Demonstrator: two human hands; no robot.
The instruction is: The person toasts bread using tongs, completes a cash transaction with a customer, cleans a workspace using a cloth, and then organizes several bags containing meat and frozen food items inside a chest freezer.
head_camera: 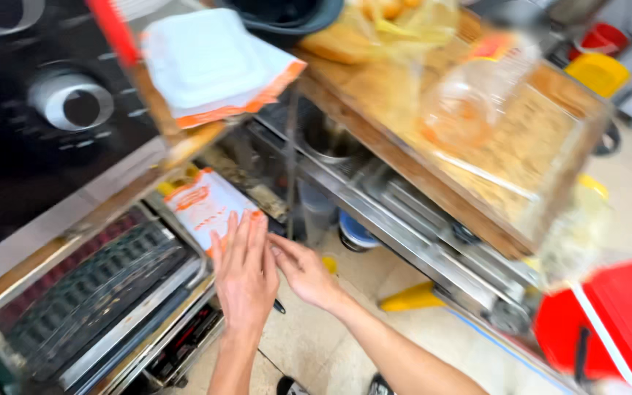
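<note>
L hand (245, 276): fingers straight, held together, open flat, back of hand to cam. Fingertips lie on the lower edge of an orange-and-white paper packet (205, 205); not gripping, just touching. Forearm comes up from bottom edge of frame, near vertical, wrist straight.

R hand (303, 272): half open, fingers loosely curled, pointing toward L hand, fingertips just beside L hand's index side, touching or nearly, can't tell. Nothing clearly held in it. Small dark object (279, 306) pokes out below, between the two hands; can't tell which hand has it, if any. R forearm runs diagonally from lower right, elbow out of frame.

Packet sits tilted at the front edge of the lower shelf, under the wooden counter edge (184, 143), beside a dark ridged grill plate (104, 281) on the steel rack to the left.

Around: white foam clamshell box (206, 62) on orange-trimmed paper at the counter's corner, above packet. Steel frame rack (418, 241) to the right of hands, glass case (506, 153) on top w/ clear plastic bag. Red cooler box (616, 322) at right, well apart. Yellow object (412, 297) on floor near rack. Pic is motion-blurred.
</note>
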